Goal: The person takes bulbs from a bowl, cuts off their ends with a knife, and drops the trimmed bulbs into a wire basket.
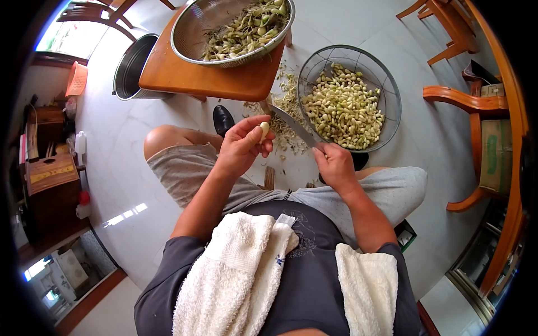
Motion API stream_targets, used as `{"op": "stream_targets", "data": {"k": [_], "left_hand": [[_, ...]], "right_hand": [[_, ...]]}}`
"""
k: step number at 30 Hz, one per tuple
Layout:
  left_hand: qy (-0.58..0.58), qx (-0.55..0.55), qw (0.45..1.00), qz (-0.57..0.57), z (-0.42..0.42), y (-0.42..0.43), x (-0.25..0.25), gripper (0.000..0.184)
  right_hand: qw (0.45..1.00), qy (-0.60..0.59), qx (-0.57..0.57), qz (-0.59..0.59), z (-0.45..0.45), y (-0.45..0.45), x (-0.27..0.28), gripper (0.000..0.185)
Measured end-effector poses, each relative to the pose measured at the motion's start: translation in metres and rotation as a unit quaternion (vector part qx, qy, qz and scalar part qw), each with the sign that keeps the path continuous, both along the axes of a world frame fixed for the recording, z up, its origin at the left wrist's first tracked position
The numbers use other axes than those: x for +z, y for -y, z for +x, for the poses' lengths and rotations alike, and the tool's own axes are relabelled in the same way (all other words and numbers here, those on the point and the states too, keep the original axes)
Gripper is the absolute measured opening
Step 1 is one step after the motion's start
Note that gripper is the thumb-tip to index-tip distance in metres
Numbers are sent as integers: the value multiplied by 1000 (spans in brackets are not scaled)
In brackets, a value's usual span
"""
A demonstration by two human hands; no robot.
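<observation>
My left hand [240,147] pinches a small, pale onion-like bulb [264,129] between thumb and fingers, above my lap. In my closed right hand [336,167] is a knife [296,126], its handle mostly hidden by my fingers. The long blade slants up and left, its tip just right of the left-hand fingers and apart from the bulb. Just beyond the right hand, a wire-mesh basket [394,124] on the floor holds many trimmed bulbs [342,106]. A metal colander [188,42] of bulbs with stalks and roots [246,33] rests on a wooden stool [224,81].
Scattered trimmings [284,137] lie on the tiled floor between the stool and basket. A dark metal bucket [134,67] stands left of the stool. Wooden chairs [476,112] are on the right. Towels [235,269] hang over my chest.
</observation>
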State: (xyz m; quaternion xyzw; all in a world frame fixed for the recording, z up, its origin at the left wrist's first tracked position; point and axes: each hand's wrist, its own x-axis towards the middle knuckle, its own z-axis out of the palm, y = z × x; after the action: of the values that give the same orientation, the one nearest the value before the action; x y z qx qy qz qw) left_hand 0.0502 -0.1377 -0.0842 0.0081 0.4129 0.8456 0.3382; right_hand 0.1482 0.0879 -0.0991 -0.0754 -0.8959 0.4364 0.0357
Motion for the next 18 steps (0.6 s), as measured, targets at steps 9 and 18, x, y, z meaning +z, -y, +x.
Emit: {"op": "stream_targets", "data": {"k": [9, 18], "left_hand": [[-20, 39, 999, -6, -14, 0, -12, 17], [-30, 155, 984, -85, -11, -12, -4, 14]], "right_hand": [[997, -4, -8, -79, 0, 2, 13, 14], [990, -18, -9, -138, 4, 3, 29, 14]]}}
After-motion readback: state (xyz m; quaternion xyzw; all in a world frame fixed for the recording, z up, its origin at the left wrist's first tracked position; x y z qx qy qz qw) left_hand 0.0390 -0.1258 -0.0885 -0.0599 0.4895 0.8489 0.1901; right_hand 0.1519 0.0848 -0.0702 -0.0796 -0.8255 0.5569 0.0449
